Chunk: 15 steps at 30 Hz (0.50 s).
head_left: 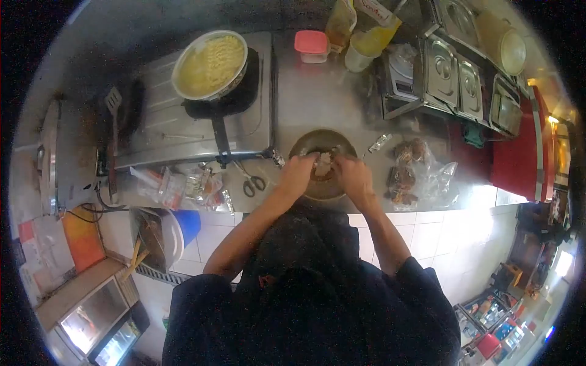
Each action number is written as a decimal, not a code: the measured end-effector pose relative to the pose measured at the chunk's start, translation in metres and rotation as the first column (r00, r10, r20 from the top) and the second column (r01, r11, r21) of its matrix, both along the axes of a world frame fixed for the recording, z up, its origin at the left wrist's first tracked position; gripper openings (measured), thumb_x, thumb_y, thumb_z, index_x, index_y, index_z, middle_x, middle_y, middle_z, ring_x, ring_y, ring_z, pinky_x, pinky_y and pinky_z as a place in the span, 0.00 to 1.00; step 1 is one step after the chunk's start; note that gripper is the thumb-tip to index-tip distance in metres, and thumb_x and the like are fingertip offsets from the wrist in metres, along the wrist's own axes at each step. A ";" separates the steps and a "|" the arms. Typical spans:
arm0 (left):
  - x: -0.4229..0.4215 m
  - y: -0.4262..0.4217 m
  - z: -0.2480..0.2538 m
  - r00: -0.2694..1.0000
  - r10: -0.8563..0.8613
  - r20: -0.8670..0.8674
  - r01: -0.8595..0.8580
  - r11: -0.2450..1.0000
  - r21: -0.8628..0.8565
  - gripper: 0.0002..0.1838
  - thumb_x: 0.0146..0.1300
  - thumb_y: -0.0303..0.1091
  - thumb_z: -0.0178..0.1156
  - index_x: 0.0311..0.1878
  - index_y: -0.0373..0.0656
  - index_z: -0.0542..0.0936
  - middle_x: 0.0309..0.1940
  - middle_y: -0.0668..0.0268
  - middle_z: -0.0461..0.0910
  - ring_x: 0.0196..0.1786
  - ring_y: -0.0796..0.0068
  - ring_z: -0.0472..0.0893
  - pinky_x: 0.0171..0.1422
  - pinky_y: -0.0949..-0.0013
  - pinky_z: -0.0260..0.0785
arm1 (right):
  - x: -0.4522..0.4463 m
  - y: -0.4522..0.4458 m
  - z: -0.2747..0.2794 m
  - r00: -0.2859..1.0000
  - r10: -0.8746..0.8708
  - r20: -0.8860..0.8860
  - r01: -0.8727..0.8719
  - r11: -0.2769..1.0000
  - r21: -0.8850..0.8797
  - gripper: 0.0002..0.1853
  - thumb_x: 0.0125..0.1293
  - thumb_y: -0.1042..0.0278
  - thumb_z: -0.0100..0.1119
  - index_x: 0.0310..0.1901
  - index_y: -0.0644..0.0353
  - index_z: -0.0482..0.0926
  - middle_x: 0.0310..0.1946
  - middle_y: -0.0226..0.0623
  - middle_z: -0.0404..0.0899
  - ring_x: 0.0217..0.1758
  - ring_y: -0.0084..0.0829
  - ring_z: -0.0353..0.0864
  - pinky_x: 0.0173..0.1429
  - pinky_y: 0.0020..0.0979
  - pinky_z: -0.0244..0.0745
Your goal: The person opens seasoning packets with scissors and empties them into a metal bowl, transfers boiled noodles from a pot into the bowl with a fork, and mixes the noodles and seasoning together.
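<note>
Over a round brown bowl at the counter's front edge, my left hand and my right hand come close together. Between them is a small pale, ragged piece, too small to name, with the fingers of both hands closed on it. Left of the bowl lie black-handled scissors and a small crumpled silver foil packet. Another silver foil packet is just to the right of the bowl. What lies deeper in the bowl is mostly hidden by my hands.
A pot of noodles stands on the stove at back left. Torn wrappers lie by the front edge. To the right are a clear plastic bag of brown food, lidded metal containers and a red box.
</note>
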<state>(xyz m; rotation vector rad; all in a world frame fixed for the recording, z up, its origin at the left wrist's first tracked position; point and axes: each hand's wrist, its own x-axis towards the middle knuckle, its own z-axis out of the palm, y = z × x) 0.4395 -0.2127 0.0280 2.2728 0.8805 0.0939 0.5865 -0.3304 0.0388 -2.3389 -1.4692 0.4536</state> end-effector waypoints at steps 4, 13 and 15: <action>0.002 -0.002 0.012 0.996 -0.056 -0.070 0.056 0.998 -0.001 0.20 0.63 0.25 0.51 0.58 0.48 0.81 0.39 0.45 0.83 0.42 0.44 0.84 0.51 0.49 0.77 | 0.004 0.007 0.007 0.999 -0.047 -0.006 0.046 0.997 -0.070 0.07 0.63 0.65 0.61 0.39 0.57 0.81 0.34 0.48 0.83 0.37 0.52 0.83 0.41 0.49 0.78; 0.001 0.005 0.035 0.982 -0.156 -0.105 0.157 0.988 -0.002 0.16 0.61 0.27 0.57 0.52 0.48 0.81 0.37 0.51 0.84 0.40 0.47 0.85 0.45 0.49 0.78 | -0.002 0.007 0.007 0.996 0.087 0.030 -0.089 0.994 0.065 0.08 0.63 0.69 0.55 0.42 0.58 0.80 0.40 0.49 0.83 0.44 0.52 0.83 0.46 0.47 0.81; -0.002 0.001 0.024 0.994 -0.106 -0.036 0.107 0.994 0.010 0.16 0.62 0.27 0.56 0.53 0.48 0.80 0.40 0.51 0.83 0.42 0.46 0.84 0.46 0.49 0.78 | -0.004 0.009 0.013 0.996 0.092 0.016 -0.091 0.995 -0.031 0.08 0.63 0.69 0.54 0.42 0.58 0.80 0.41 0.49 0.83 0.45 0.52 0.83 0.47 0.47 0.80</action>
